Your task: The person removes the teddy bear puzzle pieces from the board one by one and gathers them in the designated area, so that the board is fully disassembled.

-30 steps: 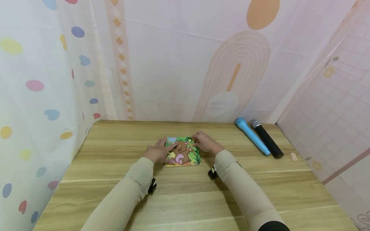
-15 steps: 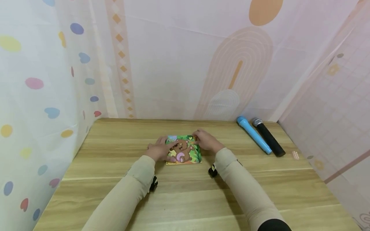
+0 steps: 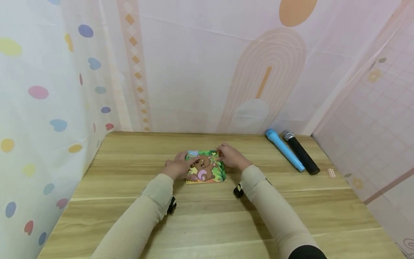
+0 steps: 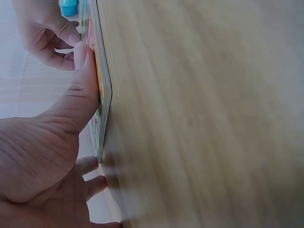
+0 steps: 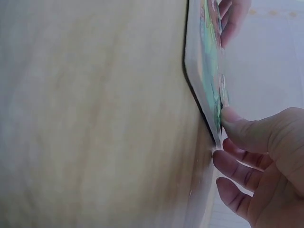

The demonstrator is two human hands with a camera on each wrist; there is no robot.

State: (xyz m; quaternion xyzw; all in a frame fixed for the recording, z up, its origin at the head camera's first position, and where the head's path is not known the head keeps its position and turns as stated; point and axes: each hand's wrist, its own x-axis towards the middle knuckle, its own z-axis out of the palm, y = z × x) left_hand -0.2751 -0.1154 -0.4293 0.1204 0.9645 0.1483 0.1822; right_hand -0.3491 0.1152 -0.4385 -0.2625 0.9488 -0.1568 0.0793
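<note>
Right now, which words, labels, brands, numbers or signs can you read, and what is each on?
None can be read.
Bear picture: no lettering visible.
Blue microphone and black microphone: no readable markings.
Small patch on the table: too small to tell.
Curly mark on the wall cloth: unclear whether writing.

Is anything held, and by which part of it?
No clear grip: the left hand rests on the left side of the bear board; the right hand touches its far right corner; whether it pinches there cannot be told.
</note>
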